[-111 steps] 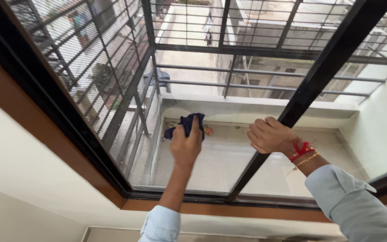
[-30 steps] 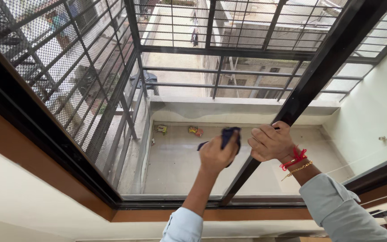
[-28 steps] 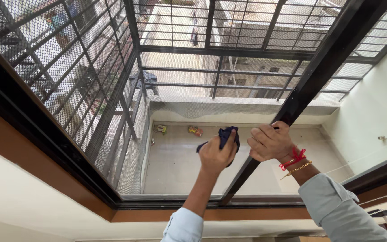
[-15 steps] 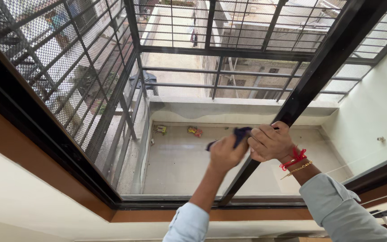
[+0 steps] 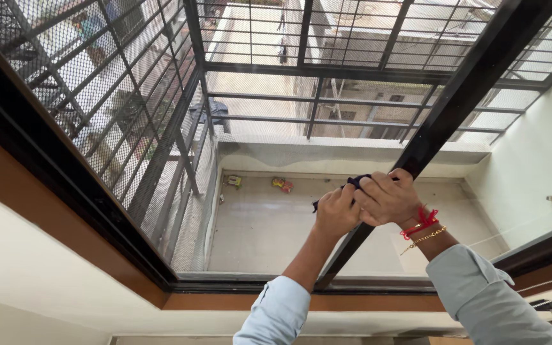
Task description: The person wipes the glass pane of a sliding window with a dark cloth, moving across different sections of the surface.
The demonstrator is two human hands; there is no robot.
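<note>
My left hand (image 5: 337,213) was closed around a dark blue cloth (image 5: 354,183), pressing it to the glass (image 5: 257,223) just beside the black frame bar (image 5: 442,115). My right hand (image 5: 388,198) was curled on that bar, touching the left. The pane looked mostly clear to me; how much wiping remained I could not tell

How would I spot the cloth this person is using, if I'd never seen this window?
Start at the black window bar that slants down the glass from upper right. Both hands meet where it crosses mid-pane: the left hand and the right hand. The cloth is the small dark blue wad between them, the only fabric against the glass.
</note>
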